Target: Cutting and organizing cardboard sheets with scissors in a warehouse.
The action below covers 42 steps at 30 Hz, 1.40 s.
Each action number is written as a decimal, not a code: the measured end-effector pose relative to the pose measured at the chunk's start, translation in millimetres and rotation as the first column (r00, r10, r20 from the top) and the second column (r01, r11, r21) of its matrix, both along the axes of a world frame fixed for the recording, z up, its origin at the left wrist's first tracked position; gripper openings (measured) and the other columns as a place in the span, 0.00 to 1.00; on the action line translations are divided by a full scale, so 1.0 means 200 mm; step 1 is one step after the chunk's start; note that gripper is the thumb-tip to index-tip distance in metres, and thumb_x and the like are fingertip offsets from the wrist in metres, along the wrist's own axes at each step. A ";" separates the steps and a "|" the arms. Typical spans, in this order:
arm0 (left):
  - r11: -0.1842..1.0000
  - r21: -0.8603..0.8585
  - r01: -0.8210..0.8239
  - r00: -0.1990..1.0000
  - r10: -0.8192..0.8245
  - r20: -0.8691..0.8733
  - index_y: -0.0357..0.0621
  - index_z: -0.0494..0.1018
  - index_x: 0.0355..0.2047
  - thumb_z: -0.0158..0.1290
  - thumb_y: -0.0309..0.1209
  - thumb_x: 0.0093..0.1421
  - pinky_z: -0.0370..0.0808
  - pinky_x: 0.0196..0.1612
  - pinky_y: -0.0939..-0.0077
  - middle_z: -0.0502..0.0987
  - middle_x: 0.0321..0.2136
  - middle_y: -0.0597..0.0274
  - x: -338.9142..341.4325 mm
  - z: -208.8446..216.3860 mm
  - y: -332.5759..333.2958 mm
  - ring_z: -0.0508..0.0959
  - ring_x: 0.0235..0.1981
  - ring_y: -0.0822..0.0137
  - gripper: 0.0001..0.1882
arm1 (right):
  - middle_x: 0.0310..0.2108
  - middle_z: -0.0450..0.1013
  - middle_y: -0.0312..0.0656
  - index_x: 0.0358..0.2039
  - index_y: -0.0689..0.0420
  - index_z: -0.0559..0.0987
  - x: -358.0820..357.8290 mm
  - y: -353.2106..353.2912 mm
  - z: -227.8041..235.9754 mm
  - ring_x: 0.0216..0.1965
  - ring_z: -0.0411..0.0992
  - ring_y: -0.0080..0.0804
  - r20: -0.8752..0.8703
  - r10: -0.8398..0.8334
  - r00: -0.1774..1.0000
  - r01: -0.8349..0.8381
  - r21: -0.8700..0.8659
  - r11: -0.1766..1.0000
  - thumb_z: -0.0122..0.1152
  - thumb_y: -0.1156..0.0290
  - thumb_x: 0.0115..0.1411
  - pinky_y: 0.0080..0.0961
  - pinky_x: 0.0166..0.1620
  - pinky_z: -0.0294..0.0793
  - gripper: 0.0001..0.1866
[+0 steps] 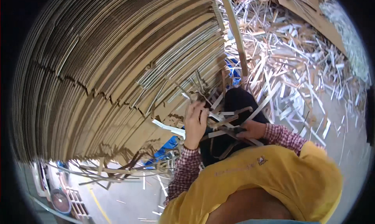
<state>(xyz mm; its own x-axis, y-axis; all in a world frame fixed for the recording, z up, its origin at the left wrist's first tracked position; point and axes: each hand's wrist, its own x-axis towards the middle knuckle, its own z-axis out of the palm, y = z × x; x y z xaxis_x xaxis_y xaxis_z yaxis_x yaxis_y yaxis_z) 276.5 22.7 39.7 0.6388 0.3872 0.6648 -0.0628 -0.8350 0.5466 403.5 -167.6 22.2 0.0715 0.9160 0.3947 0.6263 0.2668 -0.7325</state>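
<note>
A tall stack of brown cardboard sheets (pixel 117 118) stands before me on the left, its edges ragged near my hands. My left hand (pixel 196 124) is raised at the stack's near corner, fingers stretched up and apart, close to loose strips. I cannot see anything held in it. Lower and to the right, my right hand (pixel 252 130) is closed around something dark that I cannot make out. Narrow cardboard strips (pixel 224 118) lie across my dark-clothed legs between the two hands.
A large heap of cut strips (pixel 289 64) covers the floor at the right. An upright wooden post (pixel 235 32) stands beside the stack. Blue material (pixel 166 150) shows under the stack. A wheeled object (pixel 61 200) is at the lower left, near a yellow floor line (pixel 99 206).
</note>
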 end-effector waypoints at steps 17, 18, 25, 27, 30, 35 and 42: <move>0.918 -0.329 0.221 0.972 -0.179 0.153 0.37 0.59 0.52 0.43 0.31 0.59 0.64 0.47 0.72 0.66 0.46 0.51 0.44 0.34 -0.01 0.69 0.44 0.61 0.21 | 0.22 0.73 0.42 0.25 0.64 0.78 0.57 0.53 0.60 0.20 0.69 0.24 -0.387 -0.425 0.819 0.284 -0.370 0.885 0.52 0.50 0.54 0.19 0.21 0.69 0.25; 0.863 -0.431 0.264 0.964 -0.229 0.131 0.36 0.56 0.54 0.41 0.32 0.61 0.64 0.47 0.73 0.65 0.47 0.50 0.49 0.36 -0.02 0.68 0.44 0.63 0.23 | 0.22 0.73 0.42 0.24 0.65 0.77 0.56 0.52 0.62 0.20 0.69 0.23 -0.379 -0.436 0.816 0.278 -0.403 0.872 0.51 0.51 0.54 0.18 0.19 0.69 0.25; 0.690 -0.523 0.500 0.865 -0.373 0.335 0.35 0.53 0.56 0.32 0.42 0.64 0.64 0.48 0.75 0.63 0.49 0.50 0.62 0.37 -0.09 0.67 0.48 0.65 0.26 | 0.19 0.72 0.40 0.24 0.64 0.77 0.67 0.55 0.61 0.16 0.66 0.18 -0.337 -0.359 0.870 0.232 -0.364 0.902 0.49 0.55 0.57 0.14 0.14 0.64 0.22; 0.690 -0.578 0.435 0.900 -0.305 0.313 0.34 0.53 0.56 0.33 0.40 0.64 0.65 0.46 0.76 0.66 0.45 0.50 0.64 0.37 -0.07 0.69 0.45 0.65 0.26 | 0.20 0.73 0.44 0.27 0.67 0.77 0.71 0.61 0.57 0.14 0.68 0.25 -0.288 -0.379 0.879 0.207 -0.486 0.849 0.49 0.52 0.55 0.21 0.17 0.73 0.26; 0.760 -0.542 0.359 0.930 -0.244 0.274 0.33 0.54 0.55 0.36 0.40 0.63 0.67 0.42 0.76 0.70 0.41 0.49 0.64 0.38 -0.04 0.71 0.41 0.65 0.25 | 0.20 0.72 0.47 0.25 0.64 0.78 0.65 0.66 0.51 0.15 0.68 0.29 -0.299 -0.359 0.884 0.291 -0.250 0.924 0.49 0.53 0.55 0.26 0.16 0.66 0.23; 0.995 -0.075 -0.062 0.988 0.072 0.136 0.35 0.69 0.43 0.43 0.34 0.58 0.68 0.39 0.71 0.72 0.34 0.46 0.39 0.34 -0.10 0.72 0.36 0.58 0.17 | 0.18 0.71 0.46 0.30 0.62 0.75 0.28 0.44 0.41 0.18 0.69 0.30 0.405 -0.470 0.784 0.353 0.332 0.875 0.50 0.60 0.55 0.28 0.22 0.67 0.16; 0.987 -0.014 -0.160 0.949 0.158 0.273 0.35 0.69 0.40 0.44 0.27 0.57 0.68 0.39 0.71 0.69 0.40 0.49 0.11 0.27 0.02 0.70 0.38 0.58 0.12 | 0.21 0.73 0.39 0.25 0.60 0.78 0.14 0.13 0.38 0.24 0.68 0.22 -0.117 -0.068 0.991 0.011 -0.433 0.901 0.52 0.56 0.56 0.21 0.30 0.67 0.19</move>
<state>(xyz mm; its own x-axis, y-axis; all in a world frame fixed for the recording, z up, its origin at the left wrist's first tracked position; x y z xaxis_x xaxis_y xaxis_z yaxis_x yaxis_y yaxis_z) 298.8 27.0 94.0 0.3634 0.4629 0.8085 -0.0745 -0.8506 0.5205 432.2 -141.2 98.0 0.1339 0.9896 -0.0527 0.5248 -0.1160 -0.8433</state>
